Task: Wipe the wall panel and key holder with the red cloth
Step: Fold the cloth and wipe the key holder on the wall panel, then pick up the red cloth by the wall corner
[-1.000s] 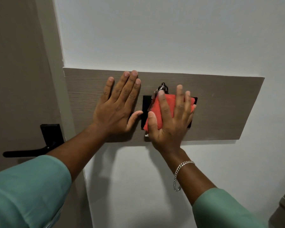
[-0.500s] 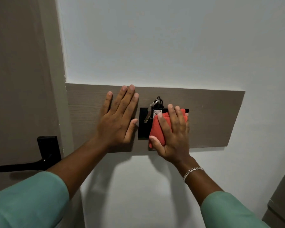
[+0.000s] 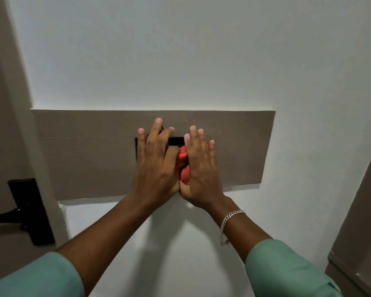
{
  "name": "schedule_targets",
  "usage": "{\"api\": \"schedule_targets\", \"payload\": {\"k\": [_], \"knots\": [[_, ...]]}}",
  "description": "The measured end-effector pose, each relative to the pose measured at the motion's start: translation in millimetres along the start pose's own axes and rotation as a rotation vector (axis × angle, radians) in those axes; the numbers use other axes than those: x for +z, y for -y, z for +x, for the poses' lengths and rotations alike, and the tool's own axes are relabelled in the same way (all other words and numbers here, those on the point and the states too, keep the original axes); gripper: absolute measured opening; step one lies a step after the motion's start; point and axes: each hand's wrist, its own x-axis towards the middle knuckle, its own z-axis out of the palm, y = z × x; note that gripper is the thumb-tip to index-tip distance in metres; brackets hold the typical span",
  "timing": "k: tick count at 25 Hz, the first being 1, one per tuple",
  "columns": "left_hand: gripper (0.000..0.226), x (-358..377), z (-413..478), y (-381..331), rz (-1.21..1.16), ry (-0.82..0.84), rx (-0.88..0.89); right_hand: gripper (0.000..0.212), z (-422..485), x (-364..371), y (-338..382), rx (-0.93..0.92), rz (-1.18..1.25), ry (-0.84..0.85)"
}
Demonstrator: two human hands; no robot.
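Note:
The grey-brown wall panel (image 3: 84, 151) runs across the white wall. At its middle sits the black key holder (image 3: 177, 141), mostly covered by my hands. My left hand (image 3: 156, 159) lies over the holder's left part with its index finger bent. The keys are hidden under it, and I cannot tell if it grips them. My right hand (image 3: 199, 168) presses the bunched red cloth (image 3: 183, 166) against the holder's right part. The two hands touch at the heel.
A door with a black lever handle (image 3: 30, 211) stands to the left of the panel behind a pale frame. A grey cabinet edge (image 3: 362, 211) rises at the far right. White wall surrounds the panel.
My left hand has slid right from the bare panel onto the key holder, covering the keys. The cloth has bunched up under my right hand, and the view has tilted up.

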Motion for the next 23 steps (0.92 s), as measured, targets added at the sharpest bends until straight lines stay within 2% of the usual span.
{"api": "schedule_targets", "payload": {"k": [3, 5, 7, 9, 11, 13, 16, 19, 23], "knots": [[0.031, 14.8, 19.8, -32.6, -0.093, -0.033, 0.08, 0.096, -16.8, -31.9, -29.4, 0.096, 0.154, 0.017], [0.021, 33.3, 30.1, -66.1, -0.343, 0.009, 0.078, 0.098, -36.6, -60.3, -56.2, 0.314, 0.393, -0.1], [0.018, 55.7, 39.4, -108.5, -0.656, 0.105, -0.07, 0.101, -62.3, -91.3, -82.1, 0.619, 0.631, -0.248], [0.019, 85.7, 42.8, -162.5, -0.918, 0.195, -0.292, 0.096, -96.9, -124.1, -115.4, 0.887, 0.774, -0.324], [0.021, 122.2, 36.0, -223.6, -1.172, 0.323, -0.486, 0.077, -140.4, -159.0, -158.5, 1.083, 0.837, -0.333], [0.025, 160.7, 18.8, -283.7, -1.311, 0.428, -0.648, 0.061, -184.9, -195.0, -203.0, 1.311, 0.918, -0.339], [0.023, 223.4, -29.7, -376.7, -1.451, 0.733, -0.878, 0.049, -268.5, -240.7, -270.6, 1.536, 0.839, -0.284], [0.014, 278.8, -86.1, -457.2, -1.444, 1.064, -0.977, 0.035, -355.5, -269.0, -320.6, 1.69, 0.684, -0.249], [0.018, 331.2, -140.5, -541.3, -1.362, 1.194, -1.204, 0.024, -431.0, -287.8, -376.5, 1.889, 0.363, -0.19]]}}
